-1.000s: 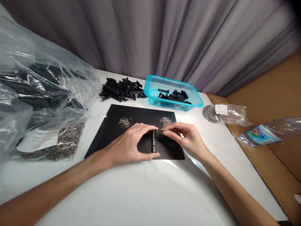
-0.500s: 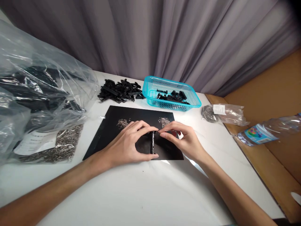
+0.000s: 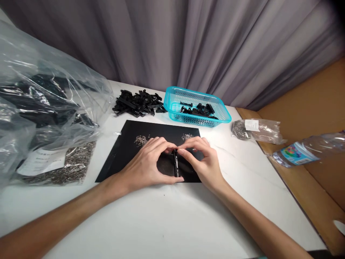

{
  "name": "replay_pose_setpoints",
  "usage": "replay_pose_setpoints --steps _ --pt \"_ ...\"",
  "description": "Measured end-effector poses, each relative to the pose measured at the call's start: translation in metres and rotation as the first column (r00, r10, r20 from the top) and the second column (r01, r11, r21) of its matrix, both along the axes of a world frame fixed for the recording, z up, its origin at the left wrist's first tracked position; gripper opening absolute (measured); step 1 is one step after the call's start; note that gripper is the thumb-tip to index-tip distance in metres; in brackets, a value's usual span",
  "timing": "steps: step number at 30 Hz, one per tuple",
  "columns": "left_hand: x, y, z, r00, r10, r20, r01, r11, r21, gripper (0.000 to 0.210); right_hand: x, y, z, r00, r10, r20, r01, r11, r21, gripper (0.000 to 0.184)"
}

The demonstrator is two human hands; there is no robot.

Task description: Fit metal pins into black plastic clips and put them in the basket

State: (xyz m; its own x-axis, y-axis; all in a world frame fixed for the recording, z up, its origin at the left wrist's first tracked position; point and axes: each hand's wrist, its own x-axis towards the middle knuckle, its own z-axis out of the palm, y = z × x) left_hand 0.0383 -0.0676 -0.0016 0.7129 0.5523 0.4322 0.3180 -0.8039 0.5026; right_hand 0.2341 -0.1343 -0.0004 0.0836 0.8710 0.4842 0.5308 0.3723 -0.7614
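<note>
My left hand (image 3: 147,162) holds a slim black plastic part (image 3: 176,165) upright in view, its index finger at the far end and its thumb at the near end. The fingers of my right hand (image 3: 203,158) are pinched together at the far end of that part, right beside my left fingertips. Whatever they hold is too small and covered to make out. Beneath both hands lies a black mat (image 3: 118,154). On it are a small pile of metal pieces (image 3: 140,140) behind my left hand and another metal pile (image 3: 187,137) behind my right.
A heap of black plastic parts (image 3: 138,102) lies at the back beside a blue basket (image 3: 226,117) with similar parts inside. Large clear bags (image 3: 88,79) crowd the left, one with metal pieces (image 3: 78,165). A small bag (image 3: 242,130) and a plastic bottle (image 3: 296,154) are at right.
My right hand has moved left, its pinched fingertips coming onto the far end of the black part. The part has tilted slightly in my left hand.
</note>
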Motion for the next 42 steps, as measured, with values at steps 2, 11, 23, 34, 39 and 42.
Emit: replay_pose_setpoints --steps 2,11,23,34,39,42 --pt "0.000 0.000 -0.001 1.000 0.006 0.000 -0.006 1.000 0.023 0.061 -0.002 0.001 -0.002 0.999 -0.006 -0.038 0.005 1.000 -0.021 0.005" --pt "0.000 0.000 -0.003 1.000 0.022 0.006 -0.022 0.999 0.045 0.062 -0.008 -0.001 -0.011 0.990 -0.072 0.123 0.053 0.987 0.150 0.008" --pt "0.003 -0.002 0.000 1.000 0.024 -0.017 -0.024 1.000 0.007 0.051 -0.008 -0.002 -0.016 0.832 -0.280 0.478 0.059 0.903 0.426 0.007" --pt "0.003 -0.005 0.001 0.999 0.028 0.032 -0.028 1.000 0.012 0.049 -0.010 -0.003 -0.019 0.856 -0.308 0.415 0.097 0.884 0.457 0.005" --pt "0.003 -0.005 0.002 0.996 0.029 0.082 -0.032 0.999 0.036 0.046 -0.013 -0.005 -0.022 0.861 -0.289 0.418 0.058 0.873 0.484 0.011" --pt "0.002 -0.005 0.000 0.995 0.030 0.098 -0.033 0.999 0.033 0.047 -0.014 -0.006 -0.023 0.896 -0.203 0.396 0.008 0.897 0.441 0.012"
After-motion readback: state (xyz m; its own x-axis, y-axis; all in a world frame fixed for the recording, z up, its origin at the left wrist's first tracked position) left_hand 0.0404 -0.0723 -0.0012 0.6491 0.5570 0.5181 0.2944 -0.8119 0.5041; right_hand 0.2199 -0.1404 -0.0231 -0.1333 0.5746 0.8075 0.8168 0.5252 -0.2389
